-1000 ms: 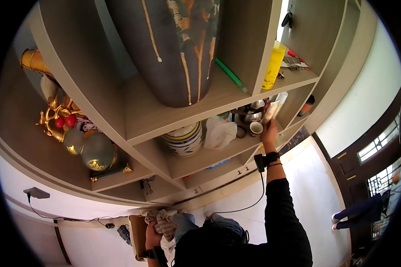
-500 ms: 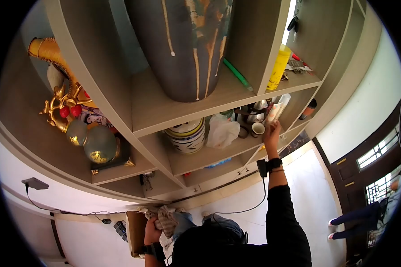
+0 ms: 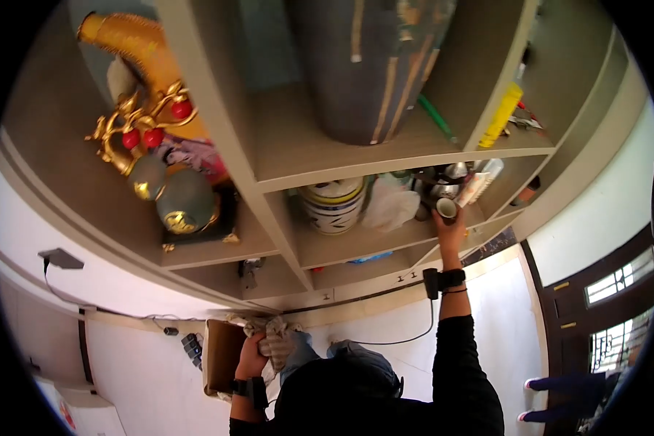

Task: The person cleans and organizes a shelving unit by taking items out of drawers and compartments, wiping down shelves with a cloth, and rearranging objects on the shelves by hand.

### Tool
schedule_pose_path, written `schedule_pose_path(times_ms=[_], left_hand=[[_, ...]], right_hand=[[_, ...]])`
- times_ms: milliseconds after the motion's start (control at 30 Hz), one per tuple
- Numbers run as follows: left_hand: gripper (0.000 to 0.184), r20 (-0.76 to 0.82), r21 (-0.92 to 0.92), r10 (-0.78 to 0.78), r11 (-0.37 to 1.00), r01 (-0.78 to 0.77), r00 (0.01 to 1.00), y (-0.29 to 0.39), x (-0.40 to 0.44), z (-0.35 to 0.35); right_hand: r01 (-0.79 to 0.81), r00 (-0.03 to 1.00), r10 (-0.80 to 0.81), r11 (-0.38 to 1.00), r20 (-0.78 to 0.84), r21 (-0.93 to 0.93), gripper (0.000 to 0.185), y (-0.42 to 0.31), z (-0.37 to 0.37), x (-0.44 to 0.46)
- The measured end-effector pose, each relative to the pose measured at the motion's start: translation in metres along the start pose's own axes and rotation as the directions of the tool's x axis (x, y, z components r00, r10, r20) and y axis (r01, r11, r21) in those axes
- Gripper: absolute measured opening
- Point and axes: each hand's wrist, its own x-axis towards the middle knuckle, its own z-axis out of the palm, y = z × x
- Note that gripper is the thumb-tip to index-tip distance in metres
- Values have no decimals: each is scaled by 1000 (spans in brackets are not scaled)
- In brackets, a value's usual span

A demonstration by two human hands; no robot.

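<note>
My right hand [image 3: 452, 232] reaches into the middle shelf, its fingers closed around a small white cup [image 3: 447, 210] with a dark inside. Just behind the cup are a metal pot [image 3: 445, 190] and some pale tubes [image 3: 475, 187]. A crumpled white plastic bag [image 3: 391, 206] lies to the left, beside a white jar with blue and yellow bands [image 3: 333, 207]. Low down, my left hand [image 3: 250, 358] is closed on a striped grey-brown cloth [image 3: 277, 344] at the side of an open cardboard box [image 3: 221, 356].
A tall dark vase [image 3: 356, 80], a green pen [image 3: 437, 118] and a yellow container [image 3: 503, 116] occupy the upper shelf. At left stands a gold ornament with grey gourd shapes [image 3: 185, 203]. A cable [image 3: 400, 340] hangs from my right wrist. Another person's legs [image 3: 567, 396] show at lower right.
My right hand has moved from the pale tubes to the small cup and now grips it. The view has shifted, so the shelves sit further right. My left hand stays on the cloth.
</note>
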Motion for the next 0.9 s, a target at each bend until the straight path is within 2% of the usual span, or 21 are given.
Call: schedule_pose_path(times_ms=[33, 67, 100, 133, 167, 200, 233, 267, 300, 333, 400, 433, 467, 500, 533, 600, 667, 733, 800, 867, 900], left_hand=[[18, 39, 256, 145, 955, -150, 989, 9, -4, 6], [18, 106, 493, 257, 825, -275, 961, 11, -14, 4], [19, 94, 178, 124, 974, -139, 988, -18, -3, -19], [19, 78, 134, 131, 981, -140, 988, -30, -5, -29], [20, 62, 89, 137, 986, -142, 989, -42, -6, -38], [19, 45, 349, 258, 901, -257, 965, -31, -9, -26], [18, 38, 433, 267, 864, -257, 963, -25, -12, -26], [18, 43, 513, 278, 818, -260, 960, -23, -16, -28], [19, -63, 240, 152, 962, -133, 986, -38, -11, -36], [30, -57, -396, -52, 918, 25, 997, -51, -9, -47], [26, -112, -395, -58, 918, 9, 992, -69, -8, -63], [25, -131, -398, -63, 917, 6, 989, -75, -9, -69], [24, -144, -512, -82, 859, -3, 986, -74, -12, -70], [23, -153, -618, -103, 786, -14, 983, -72, -14, -70], [23, -150, -625, -106, 781, -11, 983, -69, -16, -71], [24, -212, -793, -250, 609, -17, 945, -62, -18, -73], [24, -205, -811, -230, 585, -34, 951, -87, -22, -92], [25, -246, -832, -291, 553, -47, 924, -86, -32, -97], [24, -243, -853, -265, 517, -75, 933, -91, -43, -106], [24, -334, -791, -219, 594, -147, 917, -100, -54, -115], [24, -300, -834, -240, 536, -131, 923, -94, -59, -118]], right_hand=[[-3, 1000, 3, 999, -5, 52, 53, -4, -2, 0], [10, 1000, -10, 974, 3, 226, 53, 31, 8, 2], [-49, 998, 38, 954, 41, 297, 50, 26, 2, 1], [-111, 992, 78, 910, 98, 400, 44, 17, -6, -3], [-34, 994, -7, 926, 106, 377, 38, 6, -16, -7], [-165, 977, 78, 868, 199, 469, 35, -23, -29, -18], [-253, 957, 120, 794, 266, 552, 34, -47, -41, -35], [-289, 927, 108, 816, 359, 501, 34, -51, -52, -49], [-350, 891, 121, 796, 438, 494, 36, -51, -54, -69], [-406, 851, 130, 777, 509, 480, 38, -51, -57, -87], [-537, 677, 124, 757, 725, 372, 44, -58, -53, -124], [-540, 625, 85, 765, 776, 351, 46, -61, -45, -145], [-542, 568, 49, 774, 822, 328, 48, -67, -35, -164], [-527, 464, -11, 800, 886, 287, 48, -76, -24, -179], [-505, 353, -68, 826, 933, 252, 49, -87, -11, -192], [-457, 158, -132, 869, 979, 191, 50, -108, 18, -215], [-303, 90, -185, 931, 979, 203, 48, -113, 57, -242], [-309, 92, -243, 915, 966, 259, 50, -106, 103, -272], [-125, 99, -227, 963, 969, 238, 56, -98, 144, -293], [-101, 150, -171, 977, 974, 187, 58, -82, 184, -315], [-83, 193, -120, 987, 974, 138, 60, -86, 195, -321]])
